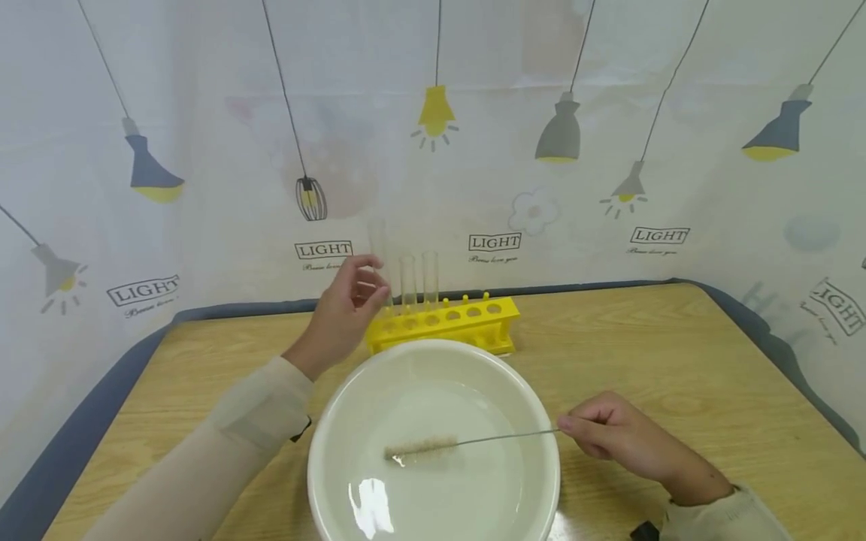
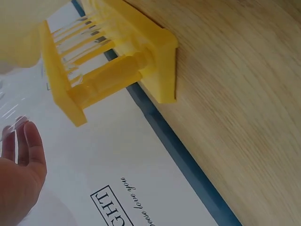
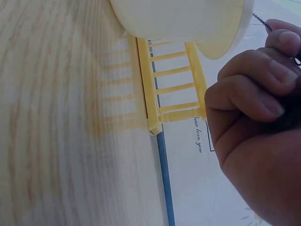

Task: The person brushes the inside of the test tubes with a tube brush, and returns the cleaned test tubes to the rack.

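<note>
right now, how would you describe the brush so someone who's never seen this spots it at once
On the wooden table, find the big white basin. Within its rim is the brush, its thin wire handle reaching over the edge to the right hand. Fuzzy tan bristles set it apart from the smooth, clear tubes and yellow rack behind.

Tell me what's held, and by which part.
The right hand holds a brush by its wire handle, near the end; the left hand pinches a clear test tube partway along.
</note>
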`<state>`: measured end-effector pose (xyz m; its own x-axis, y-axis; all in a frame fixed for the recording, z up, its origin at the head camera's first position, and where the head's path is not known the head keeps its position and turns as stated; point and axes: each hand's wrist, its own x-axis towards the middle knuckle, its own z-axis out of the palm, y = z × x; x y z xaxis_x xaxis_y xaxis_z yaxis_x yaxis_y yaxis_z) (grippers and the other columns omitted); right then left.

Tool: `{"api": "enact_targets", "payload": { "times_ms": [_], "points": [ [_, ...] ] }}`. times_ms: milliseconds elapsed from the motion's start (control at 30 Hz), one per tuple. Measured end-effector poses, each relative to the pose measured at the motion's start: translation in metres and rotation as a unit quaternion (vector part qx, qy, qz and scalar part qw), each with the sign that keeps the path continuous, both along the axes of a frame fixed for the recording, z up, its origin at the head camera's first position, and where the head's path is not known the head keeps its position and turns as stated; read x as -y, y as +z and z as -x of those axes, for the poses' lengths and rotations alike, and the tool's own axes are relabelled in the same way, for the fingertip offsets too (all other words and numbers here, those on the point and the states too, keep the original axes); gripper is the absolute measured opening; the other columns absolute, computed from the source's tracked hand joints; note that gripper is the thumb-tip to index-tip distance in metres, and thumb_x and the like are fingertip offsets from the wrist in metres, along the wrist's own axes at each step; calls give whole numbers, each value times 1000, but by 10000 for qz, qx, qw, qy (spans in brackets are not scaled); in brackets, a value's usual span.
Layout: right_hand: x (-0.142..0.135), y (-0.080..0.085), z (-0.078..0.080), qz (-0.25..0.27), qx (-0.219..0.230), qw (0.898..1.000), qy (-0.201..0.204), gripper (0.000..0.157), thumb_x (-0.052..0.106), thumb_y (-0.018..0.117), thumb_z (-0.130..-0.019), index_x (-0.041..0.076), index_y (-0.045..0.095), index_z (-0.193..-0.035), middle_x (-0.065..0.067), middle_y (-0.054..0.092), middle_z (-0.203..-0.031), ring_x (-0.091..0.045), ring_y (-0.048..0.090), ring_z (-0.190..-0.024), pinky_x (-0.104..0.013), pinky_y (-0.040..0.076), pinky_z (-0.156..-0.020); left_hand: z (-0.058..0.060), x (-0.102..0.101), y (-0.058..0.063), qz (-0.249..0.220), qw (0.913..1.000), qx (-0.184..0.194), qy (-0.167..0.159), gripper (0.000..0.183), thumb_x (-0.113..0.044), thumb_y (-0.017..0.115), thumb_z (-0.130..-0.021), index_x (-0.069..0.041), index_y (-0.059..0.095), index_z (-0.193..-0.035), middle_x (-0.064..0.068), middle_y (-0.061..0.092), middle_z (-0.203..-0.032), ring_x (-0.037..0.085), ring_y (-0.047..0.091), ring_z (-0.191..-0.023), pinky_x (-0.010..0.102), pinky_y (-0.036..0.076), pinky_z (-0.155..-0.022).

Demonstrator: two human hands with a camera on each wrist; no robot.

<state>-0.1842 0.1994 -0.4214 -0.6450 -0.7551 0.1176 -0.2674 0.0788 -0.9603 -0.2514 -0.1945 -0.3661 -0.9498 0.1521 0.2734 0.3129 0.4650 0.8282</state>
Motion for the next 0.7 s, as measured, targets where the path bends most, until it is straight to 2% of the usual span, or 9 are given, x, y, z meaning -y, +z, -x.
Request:
{"api": "enact_targets", "payload": {
  "times_ms": [133,233,367,567,700],
  "points": [
    [0,0,0,10,-53,10000,-14,43,-3,41,-104,3,40,-61,-11,30,-52,-16,26,-43,-23,23,-38,0,0,-4,320,9991,270,60,38,-24,58,-102,-24,41,-137,1,61,-116,22,63,-105,41,55,-94],
    [0,-1,0,-13,-55,10000,-36,43,-3,41,-104,4,40,-62,-11,30,-52,-17,26,-43,-23,23,-38,0,0,-8,480,9981,365,87,38,-24,59,-102,-23,41,-135,1,62,-115,22,62,-107,43,53,-99],
    [0,-2,0,-30,-93,9999,-41,43,-2,41,-104,3,41,-62,-11,31,-52,-20,27,-43,-24,24,-38,0,1,-13,519,9977,427,63,36,-24,60,-101,-21,41,-132,4,65,-112,22,60,-105,46,48,-103],
    [0,-1,0,-37,-127,9999,-62,43,-2,41,-104,4,42,-62,-11,32,-52,-19,27,-43,-24,24,-37,0,3,-20,602,9965,571,80,33,-22,62,-100,-18,43,-127,3,65,-110,20,61,-104,43,49,-99],
    [2,-1,0,-27,-123,9999,-75,42,-2,41,-104,4,42,-62,-11,32,-52,-17,27,-43,-24,24,-38,0,2,-24,706,9952,661,166,29,-21,62,-99,-19,45,-122,1,65,-109,20,61,-108,45,46,-101]
  ]
}}
